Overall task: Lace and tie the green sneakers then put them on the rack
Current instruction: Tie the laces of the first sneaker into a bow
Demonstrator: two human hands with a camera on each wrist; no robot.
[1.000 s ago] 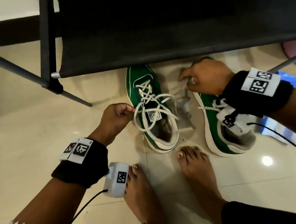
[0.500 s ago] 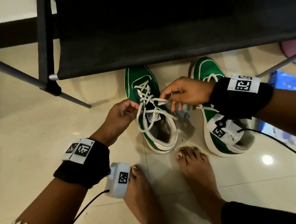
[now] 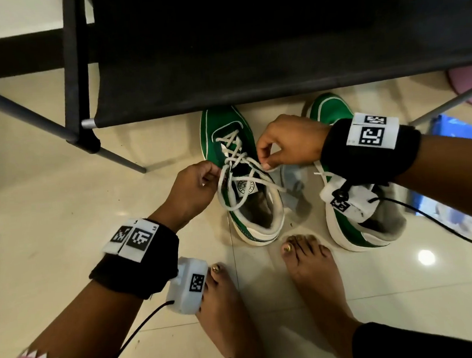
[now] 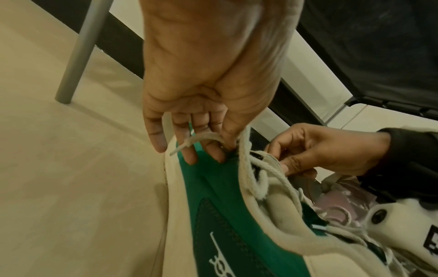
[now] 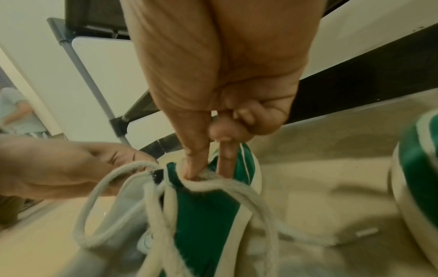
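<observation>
Two green sneakers with white soles stand on the floor under the rack's front edge. The left sneaker (image 3: 230, 140) has its white lace (image 3: 239, 156) crossed through the eyelets, with loose loops over the tongue. My left hand (image 3: 193, 186) pinches one lace strand (image 4: 201, 139) at the shoe's left side. My right hand (image 3: 291, 142) pinches the other strand (image 5: 208, 182) at the shoe's right side. The right sneaker (image 3: 333, 113) lies partly under my right wrist, its lace mostly hidden.
The black fabric shelf of the rack (image 3: 249, 66) hangs just above the shoes' toes, on grey metal legs (image 3: 29, 115). My bare feet (image 3: 313, 268) stand close behind the sneakers. A blue item (image 3: 455, 132) and a pink item (image 3: 471, 78) lie at the right.
My right hand came from the right sneaker to the left sneaker's lace and now pinches it. The left hand has kept its hold on its lace strand.
</observation>
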